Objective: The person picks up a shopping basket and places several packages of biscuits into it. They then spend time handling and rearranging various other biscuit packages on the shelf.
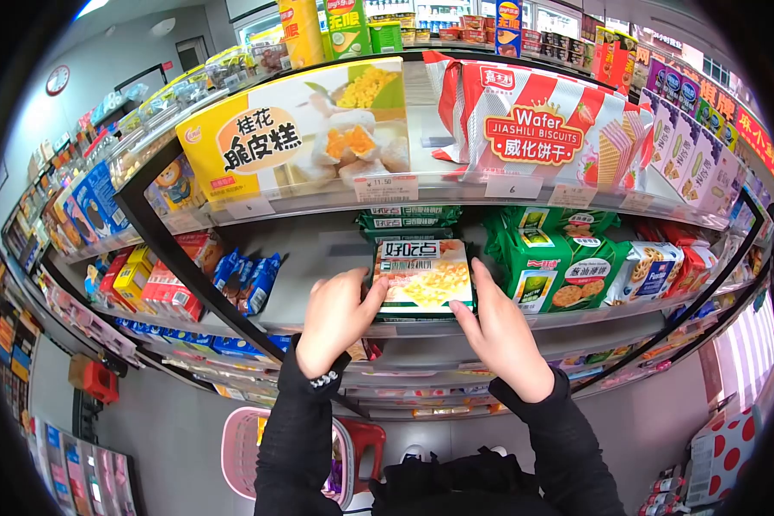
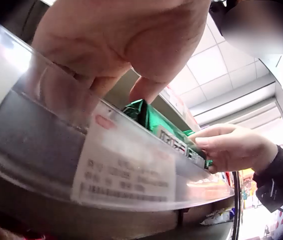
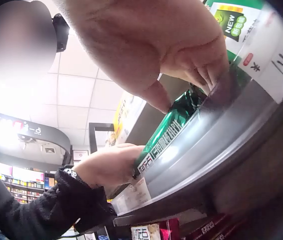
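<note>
A green and white biscuit packet (image 1: 425, 273) lies at the front of the middle shelf, its printed face up. My left hand (image 1: 339, 311) holds its left end, the thumb on the near left edge. At the other end my right hand (image 1: 505, 331) grips the packet, thumb at the near right corner and fingers along the side. In the left wrist view the green wrapper (image 2: 156, 123) shows between both hands, behind the clear shelf lip. The right wrist view shows my thumb on the crimped end of the packet (image 3: 174, 120). More packets of the same kind (image 1: 408, 219) lie behind it.
Green cracker packs (image 1: 568, 271) stand right of my right hand, and blue snack packs (image 1: 248, 279) lie to the left. Above, the upper shelf holds a yellow cake box (image 1: 301, 129) and wafer bags (image 1: 550, 129). A pink basket (image 1: 241, 447) stands below on the floor.
</note>
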{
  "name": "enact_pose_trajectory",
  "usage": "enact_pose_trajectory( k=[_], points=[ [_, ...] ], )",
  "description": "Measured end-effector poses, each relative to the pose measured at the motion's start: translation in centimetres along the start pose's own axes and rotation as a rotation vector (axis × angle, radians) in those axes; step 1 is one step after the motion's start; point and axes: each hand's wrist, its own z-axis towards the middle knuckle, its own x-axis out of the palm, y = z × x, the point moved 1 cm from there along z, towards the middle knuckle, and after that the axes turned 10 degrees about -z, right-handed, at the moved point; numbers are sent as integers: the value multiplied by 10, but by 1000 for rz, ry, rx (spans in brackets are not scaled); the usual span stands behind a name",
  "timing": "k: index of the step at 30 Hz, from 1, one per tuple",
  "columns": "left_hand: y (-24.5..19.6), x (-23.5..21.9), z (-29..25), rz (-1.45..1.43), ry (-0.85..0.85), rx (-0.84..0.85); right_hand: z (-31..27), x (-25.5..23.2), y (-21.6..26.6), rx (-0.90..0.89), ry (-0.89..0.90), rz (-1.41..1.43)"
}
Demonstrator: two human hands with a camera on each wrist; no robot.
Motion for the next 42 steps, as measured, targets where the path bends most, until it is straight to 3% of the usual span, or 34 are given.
enact_pose_trajectory(
  k=[9,13,15,18,22,25,27,30,33,37,39,42],
  points=[
    [9,-1,3,-274,103,7,1,4,-3,-13,-9,0],
    [9,0,-2,-305,52,11,2,3,-1,-20,-31,44],
    [14,0,-3,-465,34,-19,2,3,-1,-21,-38,60],
    [10,-7,-1,-366,135,-118,5,5,-1,-25,-41,84],
    [19,0,-3,-357,112,-61,6,6,-3,-18,-18,97],
    [12,-1,-11,-458,103,-76,5,4,0,-31,-39,115],
    [8,1,-17,-682,9,-63,3,2,4,-24,-51,132],
    [18,5,-20,-871,12,-51,0,4,4,18,-67,210],
    [30,4,-20,-1078,13,-52,-2,14,-4,-55,-120,234],
    [24,-10,-17,-1109,-51,-11,-3,25,-6,-36,-120,427],
    [28,-19,-16,-1102,33,-121,0,29,-2,121,-95,775],
    [27,-32,-23,-1065,-15,-185,5,23,6,129,-8,785]
  ],
)
